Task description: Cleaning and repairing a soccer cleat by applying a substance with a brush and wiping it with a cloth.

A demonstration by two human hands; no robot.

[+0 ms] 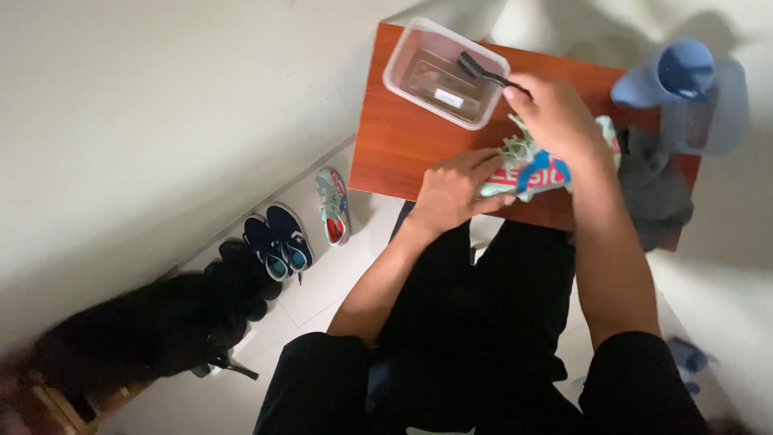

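my left hand (452,190) pins the sneaker (531,165) lengthwise along the desk (403,137); my right hand (555,113), just above it, grips a brush (481,71) pointing into the tub (444,72).

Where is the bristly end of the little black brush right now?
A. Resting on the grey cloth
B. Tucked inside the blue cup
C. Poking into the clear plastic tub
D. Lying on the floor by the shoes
C. The right hand grips the black brush by its handle, and the brush head reaches over the rim into the clear plastic tub on the wooden table.
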